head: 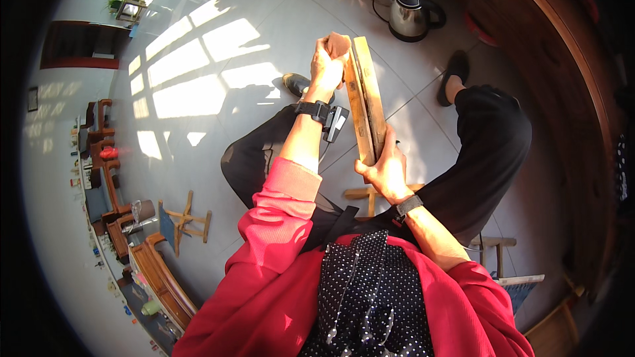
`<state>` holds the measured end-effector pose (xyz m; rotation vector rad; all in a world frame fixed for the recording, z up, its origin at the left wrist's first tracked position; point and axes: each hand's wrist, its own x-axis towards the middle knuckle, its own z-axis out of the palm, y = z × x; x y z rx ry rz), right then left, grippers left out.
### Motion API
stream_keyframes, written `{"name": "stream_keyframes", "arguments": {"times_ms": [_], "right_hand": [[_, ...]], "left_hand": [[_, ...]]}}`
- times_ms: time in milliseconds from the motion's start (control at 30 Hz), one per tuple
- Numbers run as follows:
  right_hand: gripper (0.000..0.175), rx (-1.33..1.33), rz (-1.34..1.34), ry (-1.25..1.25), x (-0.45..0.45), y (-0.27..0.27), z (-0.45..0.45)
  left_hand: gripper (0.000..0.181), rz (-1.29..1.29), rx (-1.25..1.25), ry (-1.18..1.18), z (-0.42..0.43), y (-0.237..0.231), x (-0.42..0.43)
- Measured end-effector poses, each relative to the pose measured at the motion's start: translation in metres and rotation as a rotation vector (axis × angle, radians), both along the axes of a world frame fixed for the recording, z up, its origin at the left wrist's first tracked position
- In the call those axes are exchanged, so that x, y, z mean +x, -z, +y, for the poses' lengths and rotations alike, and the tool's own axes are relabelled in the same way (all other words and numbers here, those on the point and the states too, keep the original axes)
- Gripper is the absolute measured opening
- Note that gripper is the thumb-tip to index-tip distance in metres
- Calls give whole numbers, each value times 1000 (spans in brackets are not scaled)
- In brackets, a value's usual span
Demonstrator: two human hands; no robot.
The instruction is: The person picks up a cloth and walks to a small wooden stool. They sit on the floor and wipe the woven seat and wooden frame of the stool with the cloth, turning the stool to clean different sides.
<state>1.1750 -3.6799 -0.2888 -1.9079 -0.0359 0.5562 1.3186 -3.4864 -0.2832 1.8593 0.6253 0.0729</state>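
Two long wooden pieces [369,94], side by side with a dark narrow gap between them, slant away from me above the floor. My right hand [389,166] grips their near end, thumb on one side and fingers on the other. At the far end, on the left side, my left hand [327,67] is closed on a brownish folded piece [338,44], perhaps paper or cloth, against the wood. How far its fingers wrap the wood is hidden. A strap with a small dark device [336,121] sits on my left wrist, a black band on my right.
An electric kettle [409,15] stands on the tiled floor at the upper right, near large wooden furniture [555,59]. Folding stools [184,220] are at the lower left and lower right. Wooden chairs [114,178] line the left wall. My legs are spread on both sides.
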Motion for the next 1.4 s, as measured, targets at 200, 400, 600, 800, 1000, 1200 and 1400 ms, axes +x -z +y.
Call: {"name": "stream_keyframes", "arguments": {"times_ms": [200, 400, 600, 800, 1000, 1200, 1400], "right_hand": [[92, 127, 99, 44, 2, -7, -3], [92, 141, 65, 56, 0, -2, -1], [92, 91, -88, 51, -5, 13, 2], [95, 31, -120, 27, -6, 16, 1], [97, -6, -216, 21, -4, 17, 3], [100, 1, -76, -18, -5, 10, 1], [100, 51, -59, -6, -3, 8, 2]], "left_hand": [[56, 132, -527, -85, 31, -1, -2], [50, -129, -377, 89, 25, 9, -16], [52, -110, 180, 18, 8, 11, -8], [52, -117, 293, -54, 10, 3, 14], [58, -68, 282, -55, 5, 20, -29], [50, -163, -75, -127, 25, 23, 7], [50, -235, -331, -119, 15, 22, -17]]}}
